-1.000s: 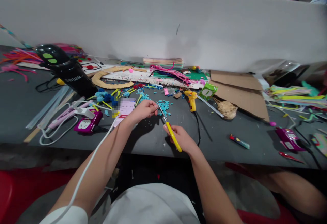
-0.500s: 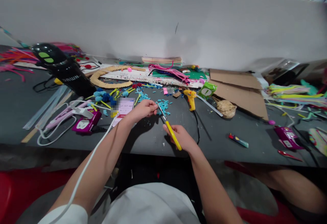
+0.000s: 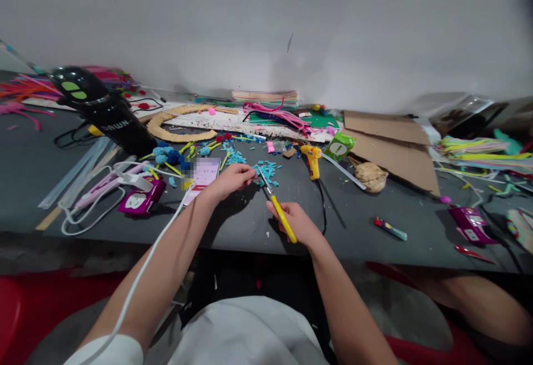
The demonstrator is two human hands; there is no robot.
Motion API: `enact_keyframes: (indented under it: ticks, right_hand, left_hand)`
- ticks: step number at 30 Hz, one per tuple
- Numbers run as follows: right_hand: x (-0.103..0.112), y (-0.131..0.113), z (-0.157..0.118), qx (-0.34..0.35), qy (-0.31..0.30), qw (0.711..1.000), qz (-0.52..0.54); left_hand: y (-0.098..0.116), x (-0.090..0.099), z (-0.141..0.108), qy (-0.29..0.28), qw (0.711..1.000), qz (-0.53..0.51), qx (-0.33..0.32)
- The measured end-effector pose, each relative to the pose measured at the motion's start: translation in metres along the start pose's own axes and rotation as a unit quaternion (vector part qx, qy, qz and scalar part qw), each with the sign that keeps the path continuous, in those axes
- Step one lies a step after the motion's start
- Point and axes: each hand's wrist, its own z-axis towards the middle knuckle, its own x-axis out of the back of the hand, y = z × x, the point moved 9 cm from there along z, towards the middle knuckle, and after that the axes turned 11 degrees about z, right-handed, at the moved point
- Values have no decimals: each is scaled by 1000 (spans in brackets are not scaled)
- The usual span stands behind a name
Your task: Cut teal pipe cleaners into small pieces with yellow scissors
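My right hand is wrapped round the yellow handles of a pair of scissors, whose blades point up and left. The fingertips of my left hand are pinched together beside the blade tips; whatever they hold is too small to make out. Just past the blades lies a loose pile of small light-blue pieces on the grey table. Left of my left hand, a phone showing a timer lies partly behind my wrist.
A yellow glue gun, a green packet and a round tan object lie to the right. A black bottle and a purple power socket with white cables are left. Cardboard lies at the back right.
Both hands hold nearly the same pose, and the scissors have barely moved. The view has shifted very slightly.
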Motion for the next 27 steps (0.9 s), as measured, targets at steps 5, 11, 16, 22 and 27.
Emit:
enact_keyframes:
  ticks: [5,11,16,22,27]
  right_hand:
    - [0,-2,-1,5,1,1000,-2]
    - [0,-2,-3,12,1,1000,4]
    - [0,-1,-4,3,-3,1000,10]
    - [-1,-3,-5,-4,-9,1000,14]
    - [-2,-4,-6,-1,-11,1000,17]
  left_hand:
    - [-1,0,2,24,999,12,-21]
    - [2,-3,3,36,998,-26,-36]
    - [4,0,3,53,997,-33,-39]
    - [4,3,2,59,997,-26,-36]
    - [4,0,3,57,997,-24,-44]
